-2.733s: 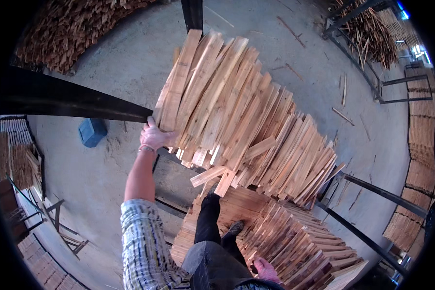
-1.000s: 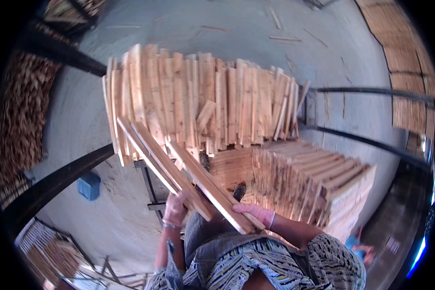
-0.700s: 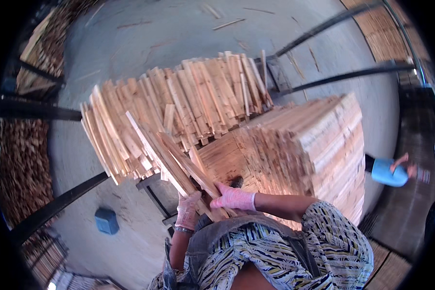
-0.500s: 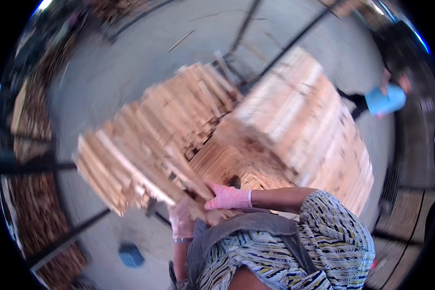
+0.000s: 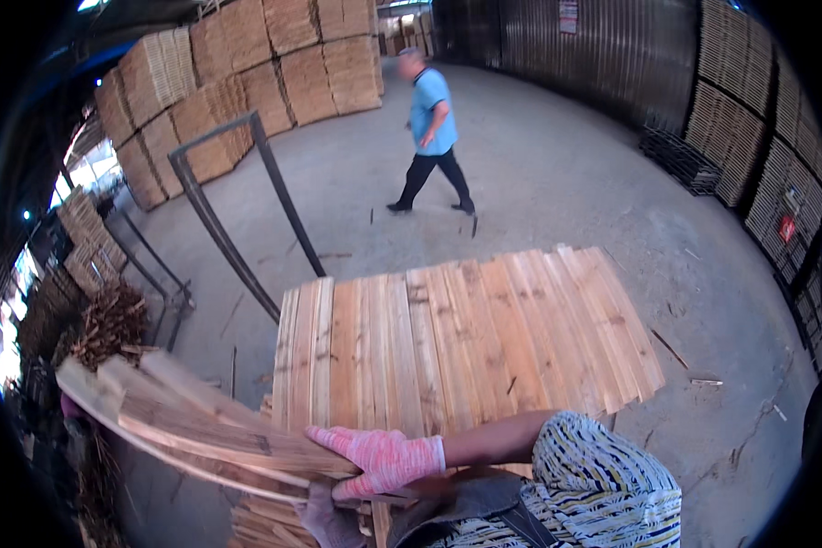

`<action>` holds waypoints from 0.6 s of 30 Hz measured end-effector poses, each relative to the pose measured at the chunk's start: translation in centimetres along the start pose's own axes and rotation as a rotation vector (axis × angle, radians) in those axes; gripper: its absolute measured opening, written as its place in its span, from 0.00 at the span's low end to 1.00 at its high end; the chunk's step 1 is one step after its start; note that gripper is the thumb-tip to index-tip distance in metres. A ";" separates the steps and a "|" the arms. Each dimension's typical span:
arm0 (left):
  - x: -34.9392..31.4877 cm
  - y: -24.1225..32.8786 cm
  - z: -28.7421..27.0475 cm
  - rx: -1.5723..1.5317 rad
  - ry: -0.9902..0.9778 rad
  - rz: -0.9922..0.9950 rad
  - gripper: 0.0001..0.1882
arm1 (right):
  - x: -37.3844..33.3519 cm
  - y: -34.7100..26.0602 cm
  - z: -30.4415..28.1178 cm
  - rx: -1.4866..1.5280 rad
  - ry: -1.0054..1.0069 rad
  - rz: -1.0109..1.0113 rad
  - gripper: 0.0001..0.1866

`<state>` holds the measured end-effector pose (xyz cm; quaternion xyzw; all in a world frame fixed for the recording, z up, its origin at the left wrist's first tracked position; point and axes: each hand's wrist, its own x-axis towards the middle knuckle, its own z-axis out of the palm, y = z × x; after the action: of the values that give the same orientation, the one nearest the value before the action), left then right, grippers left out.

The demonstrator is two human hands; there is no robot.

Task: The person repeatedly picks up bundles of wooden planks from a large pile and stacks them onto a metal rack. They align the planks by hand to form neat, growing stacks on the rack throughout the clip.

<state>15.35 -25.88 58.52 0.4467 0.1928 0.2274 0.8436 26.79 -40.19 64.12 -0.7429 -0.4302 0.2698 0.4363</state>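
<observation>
Several rough wooden boards [image 5: 215,433] are held together at the lower left, their far ends pointing left and slightly up. My right hand [image 5: 391,459], in a pink knitted glove, is closed over their near ends from above. Lower down, my left hand [image 5: 331,517], also gloved, grips the same ends from below; its fingers are partly hidden by the wood. Just ahead of my hands stands a stack of planks [image 5: 457,338] laid side by side in an even top layer. More loose boards [image 5: 269,522] lie low beneath the held ones.
A black metal frame [image 5: 274,196] rises behind the stack's left corner. Across the concrete floor, a person in a light blue shirt [image 5: 434,110] walks leftward. Tall bundles of timber [image 5: 324,78] stand at the back left, and more stacked boards [image 5: 735,137] line the right.
My view has swung up and around toward the neat stack. The held boards have come away from the loose pile, now extending left in both hands. The person appears farther left in view.
</observation>
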 end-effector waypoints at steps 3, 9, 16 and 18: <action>2.8 -2.2 2.7 -0.019 -0.195 0.071 0.31 | -1.2 4.2 -0.3 -0.069 0.273 -0.145 0.55; 5.3 -1.7 12.0 0.027 -0.590 0.074 0.36 | -4.9 5.3 -6.2 0.176 0.546 -0.169 0.58; 9.0 -2.3 12.1 0.113 -0.839 0.081 0.45 | -4.7 8.2 -7.5 0.269 0.623 -0.025 0.61; 9.4 -1.2 13.8 0.206 -0.869 0.048 0.46 | -5.0 9.3 -6.4 0.288 0.662 -0.050 0.60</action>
<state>30.58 -30.45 63.67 0.5866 -0.1684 0.0175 0.7919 33.08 -49.52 59.10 -0.7101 -0.2411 0.0616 0.6587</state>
